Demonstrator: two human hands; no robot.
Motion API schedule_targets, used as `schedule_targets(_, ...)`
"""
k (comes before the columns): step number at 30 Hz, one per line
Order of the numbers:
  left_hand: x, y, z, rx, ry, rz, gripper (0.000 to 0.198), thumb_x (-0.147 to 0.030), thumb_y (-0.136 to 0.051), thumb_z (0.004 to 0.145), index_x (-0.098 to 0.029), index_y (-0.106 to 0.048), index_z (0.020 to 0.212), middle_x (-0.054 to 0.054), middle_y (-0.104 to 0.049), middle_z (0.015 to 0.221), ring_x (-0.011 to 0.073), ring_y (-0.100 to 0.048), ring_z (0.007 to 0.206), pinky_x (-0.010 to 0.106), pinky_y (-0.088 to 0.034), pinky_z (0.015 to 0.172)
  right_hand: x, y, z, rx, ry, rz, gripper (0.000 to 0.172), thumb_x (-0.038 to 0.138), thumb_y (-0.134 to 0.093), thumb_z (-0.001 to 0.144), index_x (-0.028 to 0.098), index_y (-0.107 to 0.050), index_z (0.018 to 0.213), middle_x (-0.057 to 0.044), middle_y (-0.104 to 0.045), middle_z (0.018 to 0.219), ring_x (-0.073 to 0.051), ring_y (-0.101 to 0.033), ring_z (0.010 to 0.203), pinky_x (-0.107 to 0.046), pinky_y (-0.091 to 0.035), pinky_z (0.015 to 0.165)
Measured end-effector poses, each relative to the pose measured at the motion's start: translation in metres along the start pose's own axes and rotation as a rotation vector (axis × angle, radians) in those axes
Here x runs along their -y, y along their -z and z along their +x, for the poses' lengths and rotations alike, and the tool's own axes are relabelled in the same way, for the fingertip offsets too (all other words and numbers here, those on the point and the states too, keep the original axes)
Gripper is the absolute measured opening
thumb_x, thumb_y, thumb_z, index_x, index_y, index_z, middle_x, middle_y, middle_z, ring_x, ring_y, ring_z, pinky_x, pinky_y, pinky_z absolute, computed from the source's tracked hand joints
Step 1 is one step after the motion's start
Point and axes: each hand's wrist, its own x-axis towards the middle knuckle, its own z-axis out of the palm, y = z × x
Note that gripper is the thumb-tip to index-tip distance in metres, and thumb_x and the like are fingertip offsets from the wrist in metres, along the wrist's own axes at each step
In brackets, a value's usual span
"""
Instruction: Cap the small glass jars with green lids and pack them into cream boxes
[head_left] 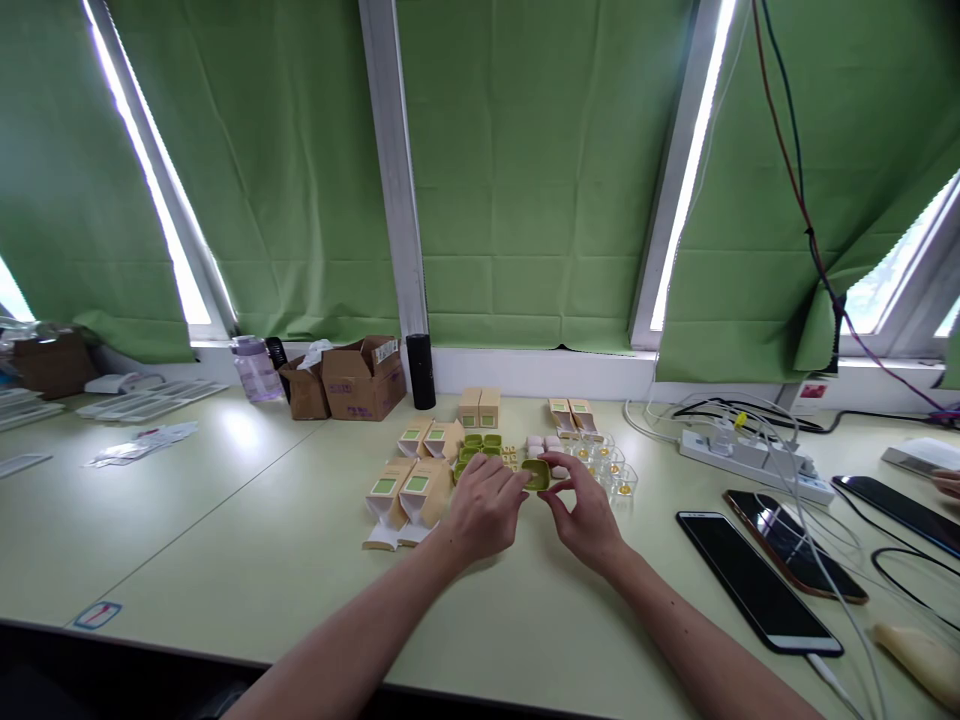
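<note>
- Holding a small, olive-green, rounded-square, plastic-looking cup (535, 476) at both hands, over the pale, smooth-topped counter (225, 560); mouth turned toward the camera, probably to keep the inside visible.
- At the right hand (585, 515): grip clamped on the cup, forefinger high and thumb low along the right edge, likely to steady without covering the mouth.
- At the left hand (487, 505): fingers curled, tips at the cup's left side; impossible to tell whether clamped on the rim or pressing inside.
- Just beyond the left hand: more olive-green, square, plastic-looking cups (480, 443), with tiny, yellow, square pieces (511, 458) beside, presumably for short reaches.
- Just beyond the right hand: pale pink, rounded pieces (535, 445) and transparent, square, plastic-looking cups with yellow centres (622, 485), apparently grouped by kind.
- Left of the left hand: tan, cardboard, green-labelled boxes (427, 485), flaps open toward the near edge, perhaps for easy access.
- Farther back: paired tan, cardboard, green-labelled boxes, apparently closed (490, 397), perhaps kept beyond the working area.
</note>
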Motion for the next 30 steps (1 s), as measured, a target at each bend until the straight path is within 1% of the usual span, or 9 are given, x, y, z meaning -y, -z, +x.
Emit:
schedule_targets(2,0.003,0.002,-0.001,-0.113,0.015,-0.083,0.02,-0.02,-0.056,0.097,-0.02,-0.06,0.116,0.01,-0.07,0.09,0.0274,-0.061,0.089,0.043,-0.044,0.08,0.004,0.002,0.001,-0.048,0.014,0.038,0.04,0.021,-0.058,0.096,0.029,-0.054,0.135,-0.01,-0.064,0.131,-0.026,-0.067,0.113,-0.042,-0.068,0.084)
schedule_targets(4,0.006,0.002,-0.002,-0.201,0.017,-0.179,0.031,-0.018,-0.059,0.094,-0.021,-0.055,0.125,0.011,-0.071,0.103,0.0286,-0.062,0.099,0.045,-0.047,0.088,0.008,0.003,0.001,-0.083,0.026,0.065,0.041,0.02,-0.06,0.096,0.029,-0.053,0.136,-0.01,-0.064,0.132,-0.026,-0.066,0.117,-0.042,-0.068,0.085)
schedule_targets(7,0.009,-0.001,-0.002,-0.267,0.002,-0.291,0.049,-0.015,-0.062,0.093,-0.022,-0.046,0.138,0.014,-0.068,0.125,0.0306,-0.061,0.116,0.049,-0.048,0.099,0.011,0.003,0.001,-0.112,0.068,0.101,0.044,0.018,-0.062,0.096,0.029,-0.051,0.138,-0.011,-0.063,0.133,-0.027,-0.065,0.12,-0.042,-0.069,0.083)
schedule_targets(9,0.011,-0.005,-0.001,-0.287,-0.033,-0.324,0.052,-0.012,-0.062,0.093,-0.023,-0.045,0.141,0.014,-0.068,0.13,0.0306,-0.061,0.12,0.05,-0.048,0.1,0.011,0.002,0.0,-0.117,0.107,0.13,0.047,0.017,-0.062,0.096,0.029,-0.05,0.14,-0.011,-0.063,0.133,-0.027,-0.066,0.119,-0.041,-0.07,0.08)
schedule_targets(12,0.011,-0.009,-0.001,-0.296,-0.065,-0.333,0.049,-0.009,-0.061,0.095,-0.024,-0.048,0.14,0.013,-0.07,0.129,0.0291,-0.062,0.118,0.048,-0.048,0.099,0.011,0.0,0.0,-0.122,0.144,0.158,0.049,0.016,-0.063,0.096,0.03,-0.049,0.141,-0.011,-0.063,0.133,-0.027,-0.066,0.119,-0.04,-0.07,0.078)
schedule_targets(15,0.011,-0.011,-0.001,-0.301,-0.047,-0.332,0.043,-0.011,-0.061,0.097,-0.024,-0.051,0.137,0.012,-0.071,0.126,0.0282,-0.063,0.116,0.047,-0.048,0.098,0.009,-0.001,-0.001,-0.127,0.146,0.168,0.049,0.016,-0.064,0.097,0.031,-0.048,0.141,-0.011,-0.062,0.135,-0.027,-0.066,0.122,-0.04,-0.07,0.078)
schedule_targets(20,0.012,-0.011,-0.001,-0.3,-0.026,-0.323,0.038,-0.015,-0.062,0.099,-0.024,-0.053,0.135,0.011,-0.072,0.123,0.0275,-0.064,0.111,0.045,-0.048,0.096,0.008,0.001,-0.003,-0.097,0.142,0.15,0.051,0.017,-0.063,0.097,0.03,-0.047,0.143,-0.013,-0.06,0.138,-0.028,-0.065,0.123,-0.039,-0.07,0.076)
schedule_targets(25,0.013,-0.013,-0.002,-0.302,0.01,-0.339,0.035,-0.02,-0.063,0.099,-0.022,-0.055,0.133,0.01,-0.072,0.114,0.0273,-0.063,0.107,0.044,-0.048,0.094,0.008,0.004,-0.002,-0.074,0.148,0.099,0.052,0.018,-0.063,0.096,0.03,-0.048,0.144,-0.013,-0.062,0.136,-0.028,-0.067,0.119,-0.038,-0.07,0.074)
schedule_targets(30,0.015,-0.016,-0.002,-0.323,0.055,-0.347,0.028,-0.028,-0.069,0.098,-0.021,-0.06,0.123,0.008,-0.072,0.102,0.0252,-0.063,0.096,0.041,-0.048,0.088,0.003,0.004,-0.002,-0.037,0.154,0.038,0.052,0.019,-0.062,0.096,0.03,-0.047,0.146,-0.012,-0.066,0.131,-0.028,-0.07,0.115,-0.037,-0.069,0.071)
